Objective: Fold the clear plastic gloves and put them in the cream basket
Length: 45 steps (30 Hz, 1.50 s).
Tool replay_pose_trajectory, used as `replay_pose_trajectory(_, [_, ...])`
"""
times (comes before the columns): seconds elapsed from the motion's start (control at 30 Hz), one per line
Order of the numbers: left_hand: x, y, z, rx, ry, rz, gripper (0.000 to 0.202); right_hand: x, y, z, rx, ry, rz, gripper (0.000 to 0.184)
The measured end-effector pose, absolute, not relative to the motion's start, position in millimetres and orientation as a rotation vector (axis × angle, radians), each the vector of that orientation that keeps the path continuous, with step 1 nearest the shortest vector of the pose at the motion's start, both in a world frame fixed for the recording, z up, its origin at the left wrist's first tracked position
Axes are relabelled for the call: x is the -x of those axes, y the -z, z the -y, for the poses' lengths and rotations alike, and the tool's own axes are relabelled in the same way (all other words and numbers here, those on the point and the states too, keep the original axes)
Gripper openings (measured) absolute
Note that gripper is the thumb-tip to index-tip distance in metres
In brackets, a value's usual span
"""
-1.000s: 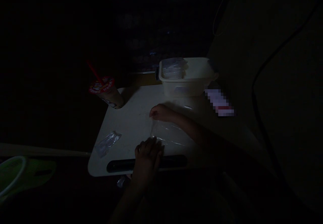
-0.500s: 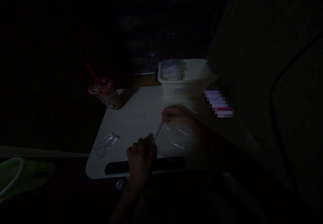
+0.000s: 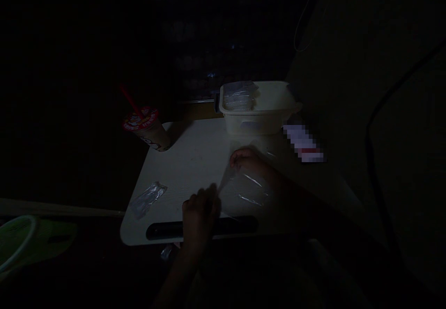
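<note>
A thin clear plastic bag or film stretches between my two hands over the small white table. My left hand, near the table's front edge, is closed with curled fingers on the lower end of the plastic. Higher up and to the right, my right hand pinches its upper end. More shiny clear plastic lies on the table below my right hand; whether it is one piece with the held plastic, I cannot tell. The scene is very dark, so the fingertips show poorly.
Packed clear plastic sits in the left part of a cream tub. A lidded drink cup with a red straw stands at the back left. A crumpled clear wrapper lies front left. A pixelated flat object is at right; a green basket stands below left.
My right hand has moved slightly right, and the plastic between the hands has spread wider. The left hand has shifted a little right. The whole view has drifted slightly.
</note>
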State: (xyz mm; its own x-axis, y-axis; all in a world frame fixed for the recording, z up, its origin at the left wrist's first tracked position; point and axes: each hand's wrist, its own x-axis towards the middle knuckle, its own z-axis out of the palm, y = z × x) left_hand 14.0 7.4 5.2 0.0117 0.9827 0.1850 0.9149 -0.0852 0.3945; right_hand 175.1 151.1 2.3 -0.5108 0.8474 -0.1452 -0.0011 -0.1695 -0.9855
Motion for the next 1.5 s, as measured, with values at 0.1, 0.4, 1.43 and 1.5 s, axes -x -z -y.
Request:
replay_pose_trajectory(0.1, [-10.9, -1.9, -1.2, -1.849, -0.778, -1.938, 0.022, -175.0, -3.9, -151.2, 1.008, -1.724, 1.480, 0.014])
replay_pose_trajectory(0.4, [-23.5, -4.1, -7.0, -0.945, -1.206, -1.662, 0.025, -175.0, -8.2, -154.5, 1.016, -1.774, 1.317, 0.016])
replay_pose_trajectory(1.43, [-25.9, -8.4, 13.6, -1.790, -0.740, -1.894, 0.030, -174.5, -7.0, -152.4, 1.121, -1.502, 1.493, 0.007])
replay_pose_trajectory(1.5, [-26.0, -5.6, 13.2, -1.834, -0.728, -1.923, 0.030, -175.9, -10.5, -149.3, 1.196, -1.387, 1.535, 0.009])
